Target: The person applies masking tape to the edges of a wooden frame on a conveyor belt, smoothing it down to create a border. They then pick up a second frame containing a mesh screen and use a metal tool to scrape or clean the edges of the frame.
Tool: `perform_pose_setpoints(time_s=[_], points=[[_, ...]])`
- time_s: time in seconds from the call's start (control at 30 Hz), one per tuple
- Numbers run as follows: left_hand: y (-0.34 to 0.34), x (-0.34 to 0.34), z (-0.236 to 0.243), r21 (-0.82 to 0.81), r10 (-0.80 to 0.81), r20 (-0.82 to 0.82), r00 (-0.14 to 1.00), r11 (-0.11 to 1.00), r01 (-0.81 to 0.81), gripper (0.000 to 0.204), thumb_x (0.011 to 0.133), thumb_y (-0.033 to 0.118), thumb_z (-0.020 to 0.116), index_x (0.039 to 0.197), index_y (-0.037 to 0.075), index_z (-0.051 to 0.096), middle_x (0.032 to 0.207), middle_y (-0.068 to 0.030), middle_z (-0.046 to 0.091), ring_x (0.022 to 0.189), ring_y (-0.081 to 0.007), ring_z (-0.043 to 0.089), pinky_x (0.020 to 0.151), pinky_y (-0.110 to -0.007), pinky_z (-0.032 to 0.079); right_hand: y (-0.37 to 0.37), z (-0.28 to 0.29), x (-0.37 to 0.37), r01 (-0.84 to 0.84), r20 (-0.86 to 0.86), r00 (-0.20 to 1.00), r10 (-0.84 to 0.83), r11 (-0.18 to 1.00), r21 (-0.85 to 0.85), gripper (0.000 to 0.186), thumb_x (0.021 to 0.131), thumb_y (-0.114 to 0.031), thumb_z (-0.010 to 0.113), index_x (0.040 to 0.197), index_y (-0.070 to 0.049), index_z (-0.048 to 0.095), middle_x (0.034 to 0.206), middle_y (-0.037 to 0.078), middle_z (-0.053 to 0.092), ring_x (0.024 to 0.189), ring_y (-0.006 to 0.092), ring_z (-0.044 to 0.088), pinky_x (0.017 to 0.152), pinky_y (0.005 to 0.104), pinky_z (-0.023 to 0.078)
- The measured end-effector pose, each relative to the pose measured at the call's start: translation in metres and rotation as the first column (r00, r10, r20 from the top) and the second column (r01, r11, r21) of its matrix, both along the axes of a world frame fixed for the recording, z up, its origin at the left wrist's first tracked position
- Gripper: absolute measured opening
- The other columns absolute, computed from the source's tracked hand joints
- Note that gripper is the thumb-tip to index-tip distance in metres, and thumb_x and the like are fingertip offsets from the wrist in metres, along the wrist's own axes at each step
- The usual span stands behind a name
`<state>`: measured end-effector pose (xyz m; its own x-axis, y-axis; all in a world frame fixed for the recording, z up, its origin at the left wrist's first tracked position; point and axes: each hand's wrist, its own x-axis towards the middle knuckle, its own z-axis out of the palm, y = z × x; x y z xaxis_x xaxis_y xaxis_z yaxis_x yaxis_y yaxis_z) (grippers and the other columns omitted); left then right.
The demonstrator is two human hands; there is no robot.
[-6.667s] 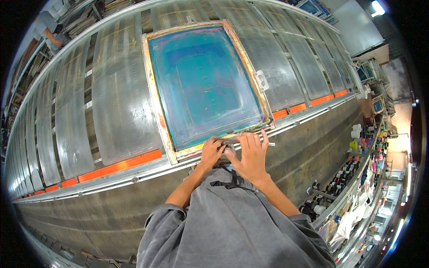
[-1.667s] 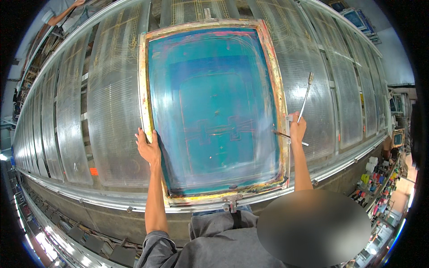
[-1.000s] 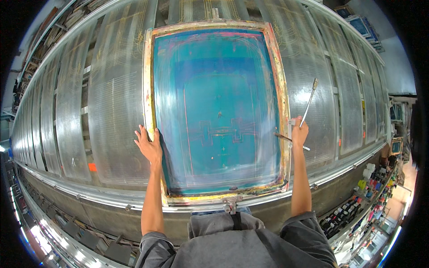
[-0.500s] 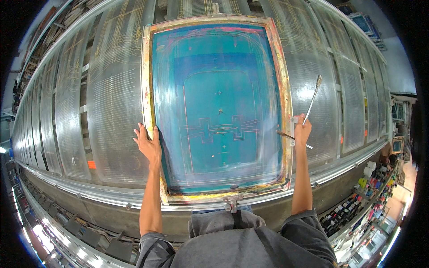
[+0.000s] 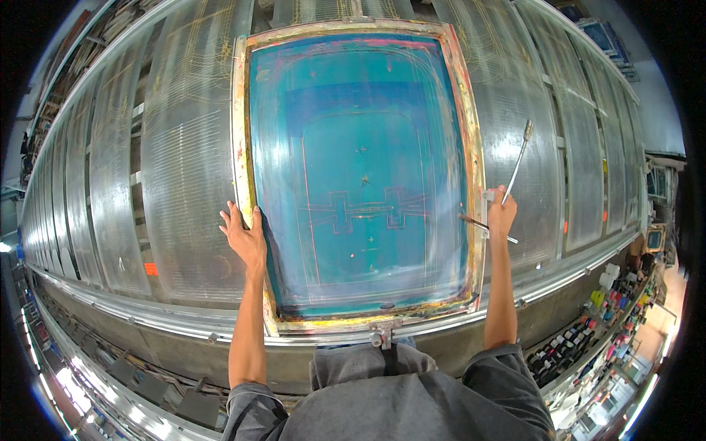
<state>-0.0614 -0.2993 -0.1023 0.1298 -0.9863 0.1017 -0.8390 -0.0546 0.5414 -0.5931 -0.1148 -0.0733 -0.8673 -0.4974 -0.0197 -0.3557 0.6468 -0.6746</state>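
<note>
A large printing screen (image 5: 360, 169) with teal-blue mesh and a stained yellow-pink frame stands against a ribbed translucent wall. My left hand (image 5: 245, 235) grips the frame's left edge at mid height. My right hand (image 5: 501, 215) rests at the frame's right edge and holds a thin metal spray wand (image 5: 518, 158) that points up and to the right. A faint outlined pattern shows in the mesh between my hands.
The ribbed translucent wall (image 5: 169, 162) curves around behind the screen. A metal trough ledge (image 5: 184, 323) runs along below it. Shelves of bottles and containers (image 5: 588, 331) sit at the lower right. My grey shirt fills the bottom.
My hands, together at the frame's bottom edge 6.7 s ago, now sit on its left and right sides. Over the last second they barely shift; the view has moved slightly closer.
</note>
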Motion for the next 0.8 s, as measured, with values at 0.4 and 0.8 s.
perform_pose_setpoints(time_s=[0.4, 0.8], points=[[0.0011, -0.0018, 0.0016, -0.003, 0.007, 0.004, 1.000, 1.000, -0.007, 0.065, 0.097, 0.034, 0.069, 0.144, -0.008, 0.053, 0.153, -0.0217, 0.051, 0.151, -0.0456, 0.031, 0.125, -0.060, 0.014, 0.0059, -0.0095, -0.0081, -0.023, -0.001, 1.000, 0.023, 0.999, -0.023, 0.052, 0.108, -0.040, 0.050, 0.093, 0.004, 0.074, 0.070, 0.007, 0.066, 0.065, 0.0153, 0.055, 0.064, 0.0357, 0.045], [0.0011, 0.0006, -0.0030, -0.017, -0.010, 0.016, 1.000, 1.000, 0.010, 0.065, 0.098, 0.035, 0.067, 0.145, -0.008, 0.052, 0.153, -0.0228, 0.050, 0.151, -0.0464, 0.031, 0.125, -0.060, 0.013, 0.0010, -0.0057, -0.0022, 0.008, -0.038, 0.999, -0.007, 1.000, 0.016, 0.052, 0.107, -0.041, 0.050, 0.093, 0.003, 0.074, 0.081, 0.018, 0.074, 0.077, 0.0296, 0.071, 0.074, 0.0417, 0.051]])
